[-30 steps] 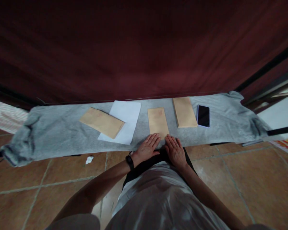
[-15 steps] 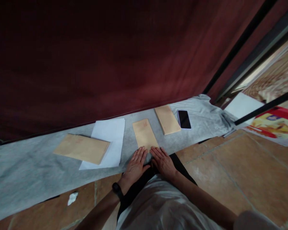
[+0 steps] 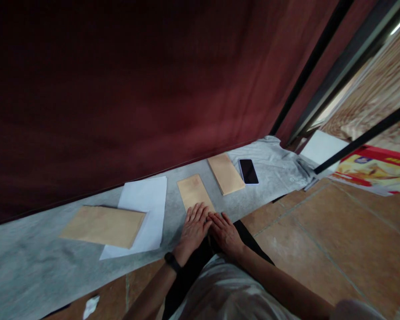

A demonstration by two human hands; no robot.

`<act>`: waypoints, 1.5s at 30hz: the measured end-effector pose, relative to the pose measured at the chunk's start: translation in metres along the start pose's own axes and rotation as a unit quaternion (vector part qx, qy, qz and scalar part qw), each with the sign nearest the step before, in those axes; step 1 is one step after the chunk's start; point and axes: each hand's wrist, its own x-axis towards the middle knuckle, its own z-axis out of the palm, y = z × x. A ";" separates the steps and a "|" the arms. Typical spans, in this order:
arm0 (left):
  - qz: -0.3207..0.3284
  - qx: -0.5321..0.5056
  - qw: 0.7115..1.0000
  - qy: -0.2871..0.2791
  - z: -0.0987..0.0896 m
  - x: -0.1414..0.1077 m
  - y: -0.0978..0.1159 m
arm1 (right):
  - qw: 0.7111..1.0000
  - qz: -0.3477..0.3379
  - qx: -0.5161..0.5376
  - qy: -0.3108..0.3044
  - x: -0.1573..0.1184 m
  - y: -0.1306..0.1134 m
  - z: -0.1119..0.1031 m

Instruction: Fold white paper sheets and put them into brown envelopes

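A tan paper envelope [image 3: 194,191] lies flat on a grey cloth-covered surface, with a faint reddish mark near its far end. My left hand [image 3: 194,229] rests on its near end, fingers stretched out, a dark band on the wrist. Beside it, my right hand [image 3: 224,232] lies flat at the envelope's near right corner, its fingers touching or almost touching the left thumb. The palms cover the envelope's near edge. To the right sits a stack of tan envelopes [image 3: 226,173]. On the left, another tan envelope or pile [image 3: 103,224] partly covers white paper sheets [image 3: 155,213].
A phone [image 3: 249,171] with a dark screen lies right of the stack. The narrow grey cloth [image 3: 26,253] runs along a dark red panel [image 3: 173,111]. Black bars [image 3: 313,66], a red-and-yellow box [image 3: 373,171] and a tiled floor [image 3: 303,253] are at right.
My left hand has slid forward and slightly right over the envelope's near end, closer to the right hand. The view has shifted a little; the other items lie as before.
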 end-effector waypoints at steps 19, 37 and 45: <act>-0.092 -0.002 0.996 0.005 0.025 0.103 -0.047 | 1.000 0.022 -0.011 0.002 0.005 -0.005 0.003; -0.164 -0.226 0.960 0.023 0.009 -0.047 0.012 | 1.000 0.024 0.002 0.012 0.005 -0.009 0.001; -0.437 -0.612 0.641 0.153 -0.003 -0.045 0.017 | 0.999 0.044 0.004 0.015 0.014 -0.014 -0.004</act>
